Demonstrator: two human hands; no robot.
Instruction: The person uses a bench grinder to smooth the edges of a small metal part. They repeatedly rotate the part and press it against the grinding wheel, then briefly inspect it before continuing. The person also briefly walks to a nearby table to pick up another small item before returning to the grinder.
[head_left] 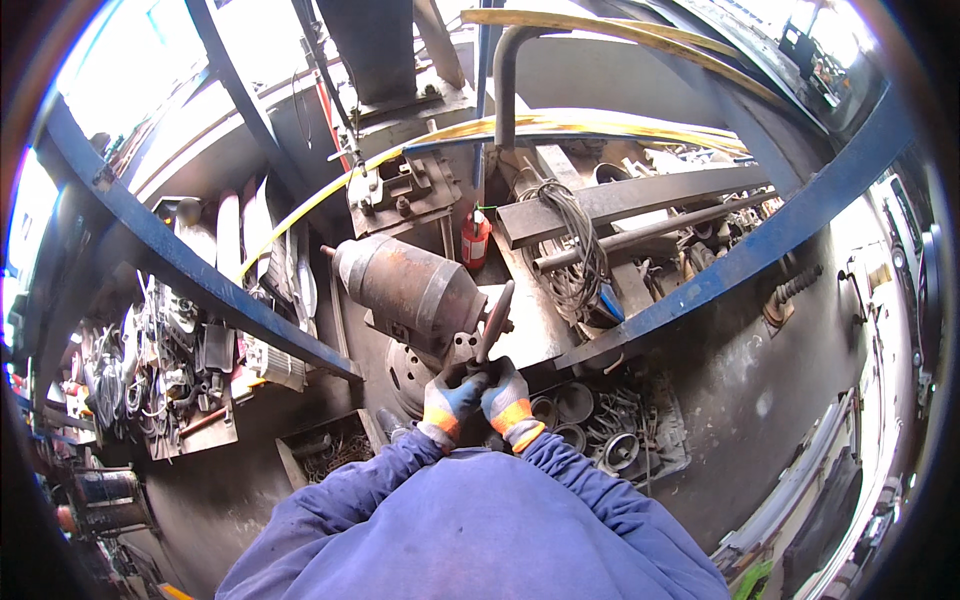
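Both of my hands wear grey and orange work gloves and meet in front of my chest. My left hand and my right hand are closed together around the lower end of a dark, flat metal piece that rises up and slightly to the right. Just beyond its upper end lies a rusty electric motor on a worn metal bench. My blue sleeves fill the lower middle of the view.
Blue steel frame beams cross left and right. A small red extinguisher stands behind the motor, next to a coil of cable. Round metal parts lie lower right; tools and scrap crowd the left.
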